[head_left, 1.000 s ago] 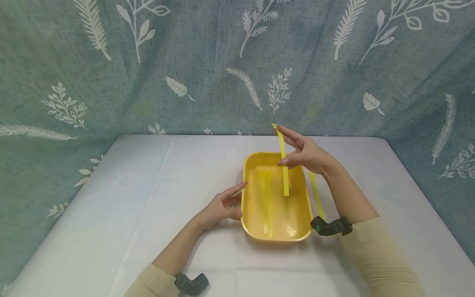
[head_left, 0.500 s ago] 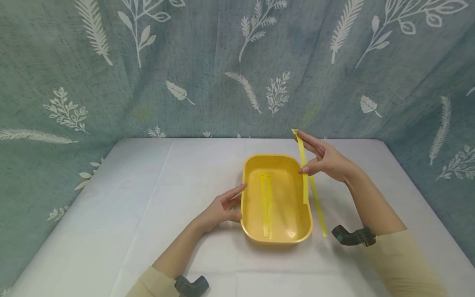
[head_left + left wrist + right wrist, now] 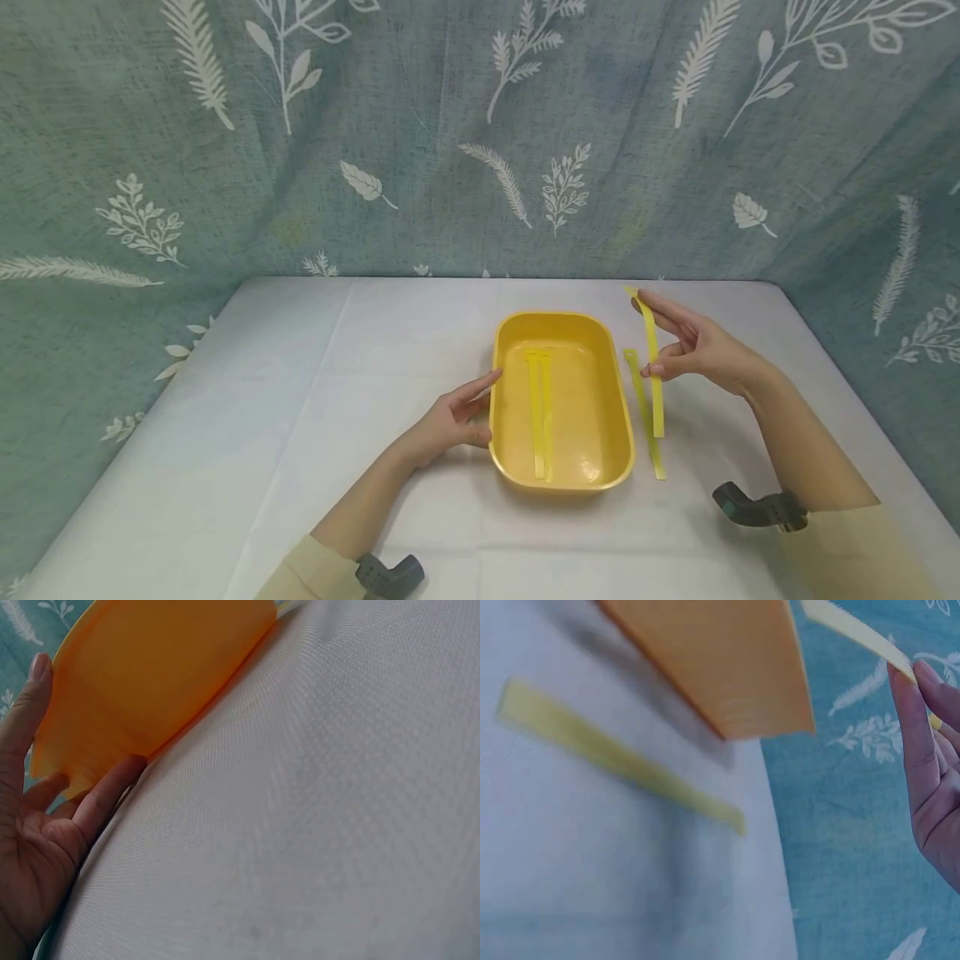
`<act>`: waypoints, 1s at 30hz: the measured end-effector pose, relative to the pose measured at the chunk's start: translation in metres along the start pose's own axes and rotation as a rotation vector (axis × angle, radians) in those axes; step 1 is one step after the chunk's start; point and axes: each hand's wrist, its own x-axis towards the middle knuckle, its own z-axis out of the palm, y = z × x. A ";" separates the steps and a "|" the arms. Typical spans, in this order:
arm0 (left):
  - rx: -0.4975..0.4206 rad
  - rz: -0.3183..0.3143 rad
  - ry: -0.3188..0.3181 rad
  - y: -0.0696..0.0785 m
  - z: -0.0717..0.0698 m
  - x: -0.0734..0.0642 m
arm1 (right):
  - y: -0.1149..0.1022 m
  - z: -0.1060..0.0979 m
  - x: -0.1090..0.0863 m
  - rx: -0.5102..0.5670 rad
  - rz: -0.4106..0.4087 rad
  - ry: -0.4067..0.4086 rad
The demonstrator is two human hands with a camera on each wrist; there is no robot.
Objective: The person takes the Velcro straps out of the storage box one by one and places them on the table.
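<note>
A yellow tray [image 3: 588, 408] stands on the white cloth. Two flat yellow straps [image 3: 536, 417] lie side by side inside it, lengthwise. My left hand [image 3: 453, 421] rests against the tray's left side, thumb and fingers spread along its outer wall. In the left wrist view those fingers [image 3: 112, 791] touch the orange-looking wall. To the right of the tray, my right hand [image 3: 693, 346] pinches another yellow strap [image 3: 657, 408], which hangs nearly upright with its top end bent over. Below it a further strap [image 3: 636, 372] lies on the cloth beside the tray, partly covered by the held one.
The white cloth [image 3: 360, 375] covers the table, whose far edge meets a blue-green curtain [image 3: 420, 150] with white leaf prints. Dark camera mounts [image 3: 761, 508] are worn on both wrists.
My right hand has moved from above the tray to its right side and somewhat lower, carrying the strap along. My left hand has stayed against the tray. The straps inside lie as before.
</note>
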 end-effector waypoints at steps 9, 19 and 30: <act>0.006 -0.021 0.002 0.001 0.000 0.000 | 0.015 -0.003 -0.023 -0.047 0.029 0.012; -0.008 -0.021 0.006 0.002 0.000 0.000 | 0.036 -0.004 -0.038 -0.048 0.040 0.018; -0.007 -0.029 0.006 0.003 0.001 0.000 | 0.062 0.003 -0.048 -0.017 0.072 0.082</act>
